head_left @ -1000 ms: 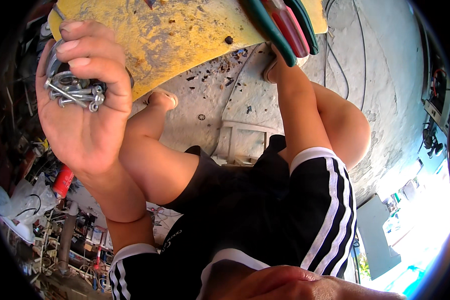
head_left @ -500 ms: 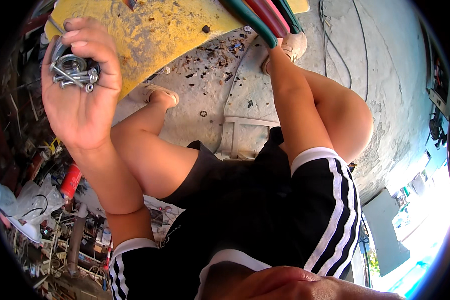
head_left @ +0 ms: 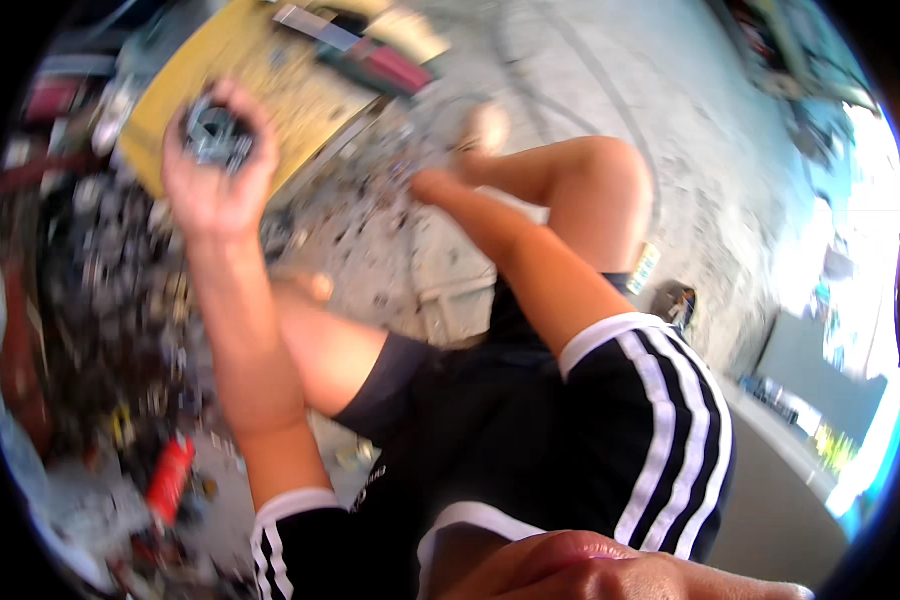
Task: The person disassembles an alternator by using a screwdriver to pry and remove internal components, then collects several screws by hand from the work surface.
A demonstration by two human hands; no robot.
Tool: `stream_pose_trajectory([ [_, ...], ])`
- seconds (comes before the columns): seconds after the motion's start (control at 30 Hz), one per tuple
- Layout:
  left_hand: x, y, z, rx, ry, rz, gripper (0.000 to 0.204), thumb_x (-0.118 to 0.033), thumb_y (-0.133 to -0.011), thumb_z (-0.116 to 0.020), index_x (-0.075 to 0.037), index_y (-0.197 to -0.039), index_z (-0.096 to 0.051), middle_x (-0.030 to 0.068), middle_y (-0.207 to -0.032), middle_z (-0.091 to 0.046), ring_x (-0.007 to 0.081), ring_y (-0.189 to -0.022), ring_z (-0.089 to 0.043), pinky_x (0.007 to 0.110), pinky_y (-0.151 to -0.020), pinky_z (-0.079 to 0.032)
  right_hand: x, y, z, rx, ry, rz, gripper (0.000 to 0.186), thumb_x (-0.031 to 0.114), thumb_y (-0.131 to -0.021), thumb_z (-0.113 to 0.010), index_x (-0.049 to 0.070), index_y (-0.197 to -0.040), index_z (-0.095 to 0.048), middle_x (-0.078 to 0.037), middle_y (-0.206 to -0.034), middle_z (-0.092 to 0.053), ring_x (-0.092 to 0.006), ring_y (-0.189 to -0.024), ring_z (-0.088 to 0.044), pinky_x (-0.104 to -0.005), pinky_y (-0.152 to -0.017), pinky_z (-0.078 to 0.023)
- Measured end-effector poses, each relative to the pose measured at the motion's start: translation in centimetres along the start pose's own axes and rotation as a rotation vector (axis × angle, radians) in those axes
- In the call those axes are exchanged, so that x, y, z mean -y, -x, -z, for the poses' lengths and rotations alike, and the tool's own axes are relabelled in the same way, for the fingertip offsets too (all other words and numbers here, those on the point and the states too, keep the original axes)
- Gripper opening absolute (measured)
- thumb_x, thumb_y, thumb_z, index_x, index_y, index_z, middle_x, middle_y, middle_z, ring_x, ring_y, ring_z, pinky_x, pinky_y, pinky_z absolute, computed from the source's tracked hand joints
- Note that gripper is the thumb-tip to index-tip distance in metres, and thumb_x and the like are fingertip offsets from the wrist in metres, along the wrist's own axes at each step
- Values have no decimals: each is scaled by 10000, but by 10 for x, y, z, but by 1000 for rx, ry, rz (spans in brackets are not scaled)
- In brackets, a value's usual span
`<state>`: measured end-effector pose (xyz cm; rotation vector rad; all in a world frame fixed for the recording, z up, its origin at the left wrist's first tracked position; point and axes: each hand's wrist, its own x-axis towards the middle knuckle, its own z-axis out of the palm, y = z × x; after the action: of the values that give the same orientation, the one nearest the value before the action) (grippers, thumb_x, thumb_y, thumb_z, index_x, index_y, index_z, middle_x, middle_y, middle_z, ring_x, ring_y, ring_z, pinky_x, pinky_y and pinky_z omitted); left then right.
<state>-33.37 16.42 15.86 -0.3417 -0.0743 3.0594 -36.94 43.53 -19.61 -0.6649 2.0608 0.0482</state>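
Observation:
My left hand [head_left: 220,180] is raised at the left, fingers curled round a handful of metal bolts and nuts [head_left: 215,137] lying in its palm. My right hand [head_left: 432,187] is in the middle, above the littered floor and apart from the tools; blur hides its fingers. On the yellow board [head_left: 215,55] at the far side lie long tools with red and dark green grips [head_left: 390,68], and a flat greyish strip [head_left: 315,27] sits by them. Motion smears these tools, so their kind is unclear.
Dark scraps [head_left: 350,215] litter the concrete floor between my legs and the board. A pale crate-like stool [head_left: 455,300] stands by my shorts. A red can [head_left: 172,480] and a dense jumble of parts [head_left: 100,300] fill the left side. Cables [head_left: 595,75] run across the floor.
The view has turned. My right hand, earlier up against the red and green grips, is now away from them, nearer my body. My left hand keeps the bolts and nuts.

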Motion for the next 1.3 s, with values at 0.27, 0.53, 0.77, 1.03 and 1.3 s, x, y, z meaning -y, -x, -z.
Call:
stream_pose_trajectory([
  [0.27,29,-21,33,92,86,149,310,-214,-960,-563,32,-1147,-593,152,-1106,-669,240,-992,-670,389,-916,-570,42,121,91,-547,-348,392,319,365,-892,-625,76,-1004,-697,-186,-966,-701,-404,-918,-653,-488,-799,-514],
  [0.53,67,-8,40,43,-495,-220,312,-332,-986,-532,-46,-1070,-627,64,-973,-685,180,-863,-661,332,-794,-576,147,215,181,-547,-2352,744,174,163,-1055,-427,77,-1098,-572,-6,-956,-613,-130,-896,-601,-314,-820,-499],
  [0.77,153,38,13,-4,-892,-746,236,-264,-1024,-533,-32,-1021,-577,72,-988,-610,163,-899,-604,318,-806,-519,174,212,168,-745,-2217,851,253,235,-1030,-456,71,-1149,-608,-47,-1097,-648,-180,-971,-607,-310,-880,-481],
  [1.03,176,83,8,-142,-1597,-915,348,-284,-1018,-556,18,-1185,-605,115,-1204,-611,191,-1027,-582,302,-899,-468,169,279,148,173,-2472,1252,263,327,-1004,-531,94,-944,-637,-15,-862,-665,-147,-820,-630,-289,-766,-510],
  [1.3,195,110,-12,93,-1840,-999,369,-258,-1027,-522,11,-1277,-552,137,-1309,-556,215,-1113,-553,319,-938,-452,165,252,146,367,-2538,1174,273,342,-963,-528,92,-890,-609,-34,-846,-656,-180,-801,-624,-342,-744,-529],
])
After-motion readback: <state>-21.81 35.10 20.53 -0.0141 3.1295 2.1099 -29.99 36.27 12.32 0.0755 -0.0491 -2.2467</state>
